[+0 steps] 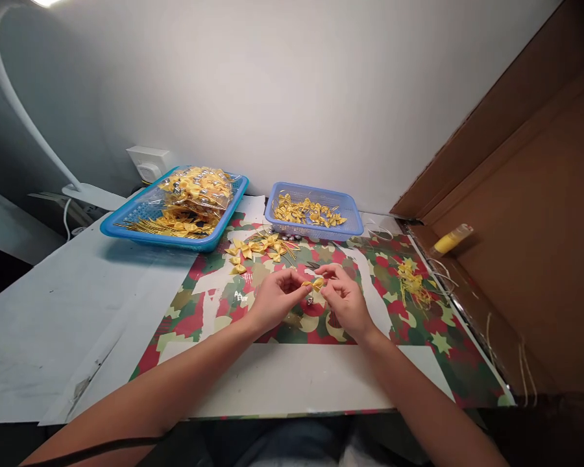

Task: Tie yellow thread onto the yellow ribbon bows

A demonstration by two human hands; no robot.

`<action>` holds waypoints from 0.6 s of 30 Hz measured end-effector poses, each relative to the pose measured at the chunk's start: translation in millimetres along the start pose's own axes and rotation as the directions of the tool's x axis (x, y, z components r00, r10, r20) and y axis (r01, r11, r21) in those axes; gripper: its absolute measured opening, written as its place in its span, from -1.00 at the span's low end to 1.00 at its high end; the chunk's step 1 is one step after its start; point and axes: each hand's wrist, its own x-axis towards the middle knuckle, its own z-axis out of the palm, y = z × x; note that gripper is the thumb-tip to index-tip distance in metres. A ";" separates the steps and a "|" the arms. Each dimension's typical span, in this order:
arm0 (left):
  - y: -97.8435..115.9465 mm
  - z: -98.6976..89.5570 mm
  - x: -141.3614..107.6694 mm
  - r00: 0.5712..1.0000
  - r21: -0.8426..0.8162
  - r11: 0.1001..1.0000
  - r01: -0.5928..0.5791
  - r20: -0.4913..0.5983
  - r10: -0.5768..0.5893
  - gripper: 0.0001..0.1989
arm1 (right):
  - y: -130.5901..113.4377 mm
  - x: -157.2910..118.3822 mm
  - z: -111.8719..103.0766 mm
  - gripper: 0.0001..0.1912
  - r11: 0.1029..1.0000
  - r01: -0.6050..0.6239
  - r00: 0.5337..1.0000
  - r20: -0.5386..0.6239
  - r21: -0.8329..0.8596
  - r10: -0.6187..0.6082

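Between my two hands is a small yellow ribbon bow (316, 284), held just above the patterned mat. My left hand (281, 297) pinches its left side between thumb and fingers. Its right side is pinched by my right hand (344, 299). Below the bow hangs a small silver bell (310, 300). Just beyond my hands lie several loose yellow bows (246, 249) with gold wire ties. Beside them is a group of silver bells (291, 238). A dark tool (313, 264), partly hidden behind my right hand, lies on the mat.
A blue basket (207, 244) at left holds bows, gold ties and a filled plastic bag. At the back, a lavender basket (316, 231) contains more bows. Yellow thread scraps (413, 285) lie at right, near a yellow-filled tube (452, 239) by the cardboard wall. A white lamp (24, 117) arches at left.
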 end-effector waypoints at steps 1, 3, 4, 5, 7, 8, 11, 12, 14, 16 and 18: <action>0.7 0.2 -0.7 1.000 0.012 1.000 -0.011 0.000 0.011 -0.74 | 0.4 -0.1 0.5 -0.62 1.000 -0.007 1.000 0.005 0.010 0.007; 1.7 0.4 -2.0 1.000 0.034 0.999 -0.025 -0.003 0.026 -0.75 | 0.9 -0.3 1.0 -0.63 1.000 -0.013 1.000 0.006 0.022 0.013; 1.8 0.4 -2.5 1.000 0.040 0.999 -0.030 -0.006 0.031 -0.74 | 1.1 -0.4 1.1 -0.63 1.000 -0.009 1.000 0.003 0.023 0.009; 1.6 0.3 -2.8 0.999 0.041 0.999 -0.033 -0.008 0.033 -0.74 | 1.5 -0.5 1.2 -0.63 1.000 -0.001 1.000 -0.002 0.021 0.001; 0.6 0.2 -3.1 0.999 0.029 0.999 -0.034 -0.007 0.035 -0.74 | 2.4 -0.7 1.5 -0.64 1.000 0.016 1.000 -0.013 0.013 -0.016; -0.1 0.1 -3.1 0.999 0.024 0.999 -0.035 -0.008 0.036 -0.74 | 2.8 -0.9 1.7 -0.64 1.000 0.021 1.000 -0.015 0.010 -0.021; -2.1 0.0 -2.9 0.999 0.023 0.999 -0.043 -0.011 0.043 -0.74 | 3.2 -1.4 2.1 -0.65 1.000 0.023 1.000 -0.014 0.011 -0.023; -2.4 0.0 -2.9 0.999 0.021 0.999 -0.045 -0.009 0.045 -0.75 | 3.1 -1.5 2.3 -0.65 1.000 0.024 1.000 -0.014 0.014 -0.024; -2.5 0.0 -3.2 0.999 0.016 0.999 -0.046 0.000 0.046 -0.76 | 2.5 -1.8 2.5 -0.66 1.000 0.024 1.000 -0.011 0.019 -0.024; -2.1 0.0 -3.5 0.999 0.019 0.999 -0.045 0.000 0.045 -0.76 | 1.6 -2.0 2.9 -0.66 1.000 0.020 1.000 -0.009 0.021 -0.020; -1.6 -0.2 -3.9 0.999 0.034 0.998 -0.044 -0.004 0.044 -0.76 | 0.9 -2.3 3.2 -0.66 1.000 0.016 1.000 -0.012 0.022 -0.015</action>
